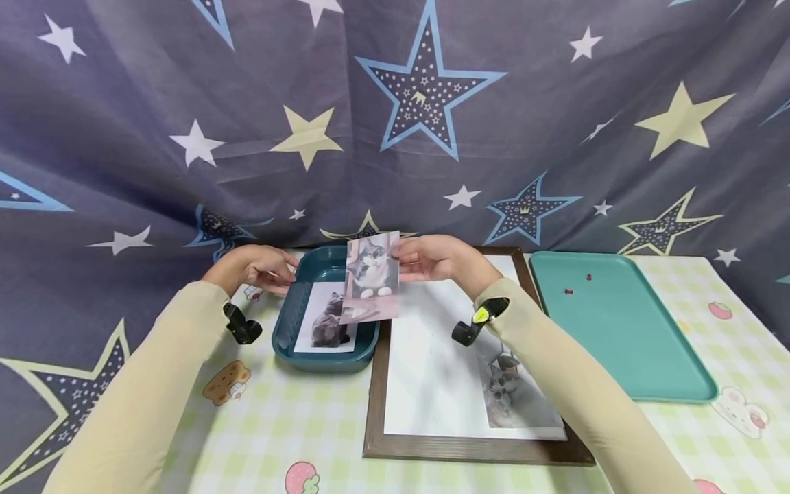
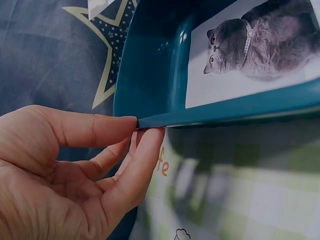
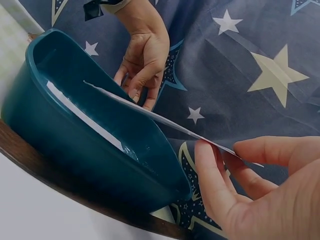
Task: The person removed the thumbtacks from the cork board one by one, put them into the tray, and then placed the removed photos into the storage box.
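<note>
My right hand pinches a cat photo by its right edge, thumb on one face and fingers on the other. The photo is raised over the right part of a dark teal plastic basin. Inside the basin lies another photo, of a grey cat, partly covered by the raised one in the head view. My left hand pinches the basin's rim between thumb and fingers, at the left side near the back.
Right of the basin lies a brown-framed white board, with a cat photo at its lower right under my forearm. Further right, a green tray holds two red push pins. A starry curtain hangs behind the checked tablecloth.
</note>
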A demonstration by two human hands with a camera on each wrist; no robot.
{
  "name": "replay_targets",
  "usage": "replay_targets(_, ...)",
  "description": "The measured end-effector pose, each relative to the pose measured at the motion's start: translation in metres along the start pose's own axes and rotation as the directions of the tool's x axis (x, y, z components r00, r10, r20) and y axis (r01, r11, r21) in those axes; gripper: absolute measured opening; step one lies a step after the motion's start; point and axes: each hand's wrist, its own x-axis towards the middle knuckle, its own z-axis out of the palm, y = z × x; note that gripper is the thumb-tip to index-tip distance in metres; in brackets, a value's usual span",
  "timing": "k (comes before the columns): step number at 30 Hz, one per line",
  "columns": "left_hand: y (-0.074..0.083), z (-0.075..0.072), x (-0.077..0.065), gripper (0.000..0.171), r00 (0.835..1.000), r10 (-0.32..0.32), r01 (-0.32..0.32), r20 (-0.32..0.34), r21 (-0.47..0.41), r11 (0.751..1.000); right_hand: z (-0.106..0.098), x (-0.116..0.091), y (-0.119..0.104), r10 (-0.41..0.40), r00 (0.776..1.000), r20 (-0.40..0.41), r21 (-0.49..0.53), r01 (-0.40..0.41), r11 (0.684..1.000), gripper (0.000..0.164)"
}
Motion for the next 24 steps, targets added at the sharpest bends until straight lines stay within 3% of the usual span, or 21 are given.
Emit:
replay_targets(9,0.002,0.0,0.001,0.069,1.0,-0.009,0.009,0.003,0.037,0.999,0.019,0.009,-0.002,0.004,0.999,-0.039,-0.111,-0.008,0.994,0.013)
replay_targets(17,0.0,0.0,0.0,0.067,1.0,-0.014,0.015,-0.01,0.037,0.999,0.033,0.02,0.001,0.024,0.996,-0.091,-0.159,-0.038,0.987,0.04)
replay_targets(20,0.0,0.001,0.001,0.066,1.0,-0.01,0.01,-0.018,0.019,1.0,0.037,0.022,0.001,0.022,0.995,-0.099,-0.166,-0.039,0.985,0.034)
replay_targets(24,0.0,0.002,0.002,0.064,1.0,-0.006,0.006,-0.022,0.001,1.0,0.04,0.024,0.001,0.03,0.994,-0.102,-0.154,-0.046,0.987,0.014)
